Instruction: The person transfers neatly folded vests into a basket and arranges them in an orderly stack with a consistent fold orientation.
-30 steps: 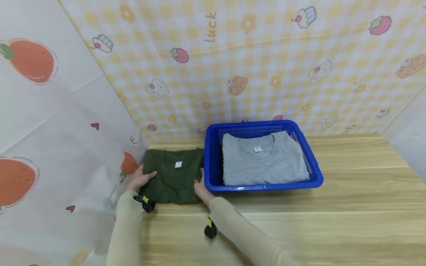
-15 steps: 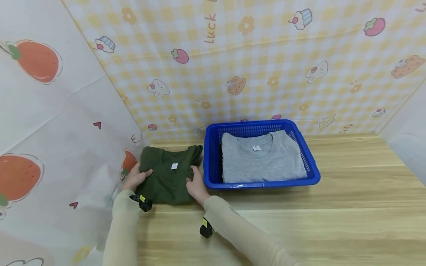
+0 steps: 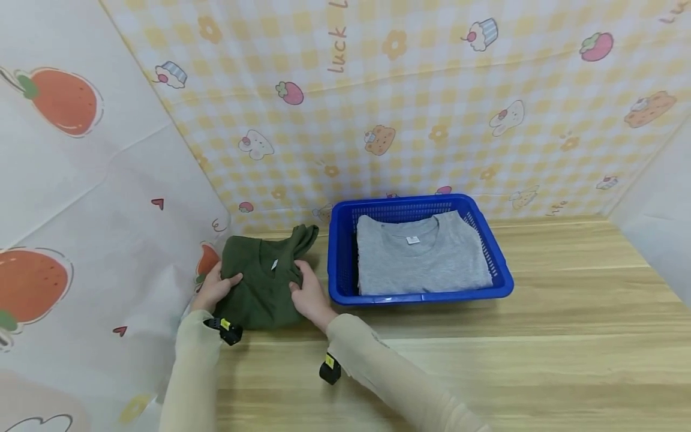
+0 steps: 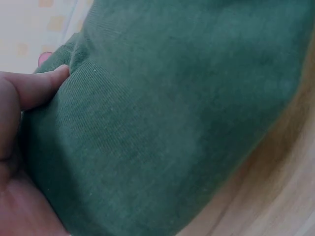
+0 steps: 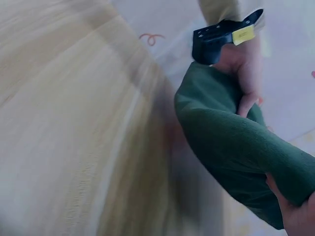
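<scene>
A folded dark green T-shirt (image 3: pixel 256 294) with a white neck label is at the left of the table in the head view. My left hand (image 3: pixel 213 291) grips its left edge, thumb on top, fingers hidden beneath. At the other side my right hand (image 3: pixel 312 299) grips it, and the cloth bunches between the two. A loose fold sticks up at its far right corner. In the right wrist view the green T-shirt (image 5: pixel 231 142) sags in a curve, held up off the wood. The left wrist view has my left thumb (image 4: pixel 42 88) pressed on the cloth.
A blue plastic basket (image 3: pixel 421 298) holding a folded grey T-shirt (image 3: pixel 426 264) stands just right of the green one. Behind the wooden table (image 3: pixel 540 360) is a yellow checked wall covering (image 3: pixel 410 96). A white printed covering (image 3: pixel 135 240) borders the left side.
My right hand has moved left, away from the basket, squeezing the green T-shirt narrower and more crumpled. Its far right corner has risen into a fold. My left hand has shifted slightly left.
</scene>
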### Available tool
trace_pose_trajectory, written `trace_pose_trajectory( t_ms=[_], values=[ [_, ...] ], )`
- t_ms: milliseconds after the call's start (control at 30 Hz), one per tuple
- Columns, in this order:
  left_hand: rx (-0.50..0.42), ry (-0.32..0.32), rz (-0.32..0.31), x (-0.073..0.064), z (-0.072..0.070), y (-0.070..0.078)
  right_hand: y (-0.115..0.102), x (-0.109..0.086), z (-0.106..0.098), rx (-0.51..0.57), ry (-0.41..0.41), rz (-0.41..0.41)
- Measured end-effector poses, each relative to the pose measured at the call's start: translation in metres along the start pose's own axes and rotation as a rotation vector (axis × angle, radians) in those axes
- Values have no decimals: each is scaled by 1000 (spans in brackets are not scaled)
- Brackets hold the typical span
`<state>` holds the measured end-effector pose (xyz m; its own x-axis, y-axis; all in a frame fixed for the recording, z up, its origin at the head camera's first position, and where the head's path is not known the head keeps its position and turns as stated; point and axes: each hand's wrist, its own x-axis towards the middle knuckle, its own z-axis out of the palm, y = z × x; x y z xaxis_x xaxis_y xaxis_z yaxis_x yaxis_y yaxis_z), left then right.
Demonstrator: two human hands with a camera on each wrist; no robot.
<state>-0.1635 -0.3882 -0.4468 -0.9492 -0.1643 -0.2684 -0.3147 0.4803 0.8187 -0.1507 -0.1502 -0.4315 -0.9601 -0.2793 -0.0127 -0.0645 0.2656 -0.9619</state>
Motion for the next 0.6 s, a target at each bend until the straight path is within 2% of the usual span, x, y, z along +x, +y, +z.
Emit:
trace_pose_trajectory(
  t_ms=[167,300,400,600],
  values=[
    [-37,-9,0,-5,2,11,-10,-2,-13,56,-17,-88],
    [-121,-6,-20,-8,5,22,-18,-4,-30,21,-17,-116],
    [-165,-3,-29,-10,8,31,-24,-5,-46,-6,-28,-140],
    [-226,-21,-35,-16,16,57,-32,-8,-78,29,-47,-217]
  ],
)
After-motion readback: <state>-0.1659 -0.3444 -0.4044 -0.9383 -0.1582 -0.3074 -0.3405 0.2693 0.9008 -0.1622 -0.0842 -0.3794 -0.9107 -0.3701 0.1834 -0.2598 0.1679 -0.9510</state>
